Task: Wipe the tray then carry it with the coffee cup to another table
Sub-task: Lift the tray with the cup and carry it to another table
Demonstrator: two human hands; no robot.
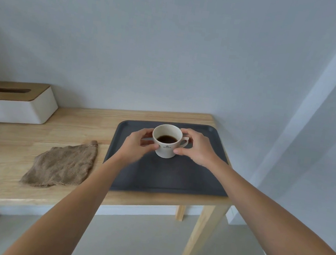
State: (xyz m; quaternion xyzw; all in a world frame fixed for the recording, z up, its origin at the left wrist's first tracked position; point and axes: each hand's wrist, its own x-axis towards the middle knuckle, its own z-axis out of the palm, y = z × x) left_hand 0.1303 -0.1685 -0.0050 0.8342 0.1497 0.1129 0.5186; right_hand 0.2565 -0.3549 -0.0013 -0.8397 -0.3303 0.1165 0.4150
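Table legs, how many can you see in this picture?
2. One pale wooden table leg stands at the near right corner; another shows behind it, under the tray. Legs on the left may be hidden.

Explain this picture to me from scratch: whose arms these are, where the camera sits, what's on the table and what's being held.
There is no machine here. The two bare arms belong to a person, and the single picture comes from a wide-angle camera worn on that person's head, looking forward and down, so the arms reach in from the bottom edge.

On the wooden table lie a dark grey tray, a crumpled brown cloth beside the tray's left side, and a white tissue box with a wooden lid at the back left.

A white cup with dark coffee in it stands on the tray. The left hand and right hand close around it from either side, fingers touching its wall. Whether the cup is lifted or resting on the tray, I cannot tell.
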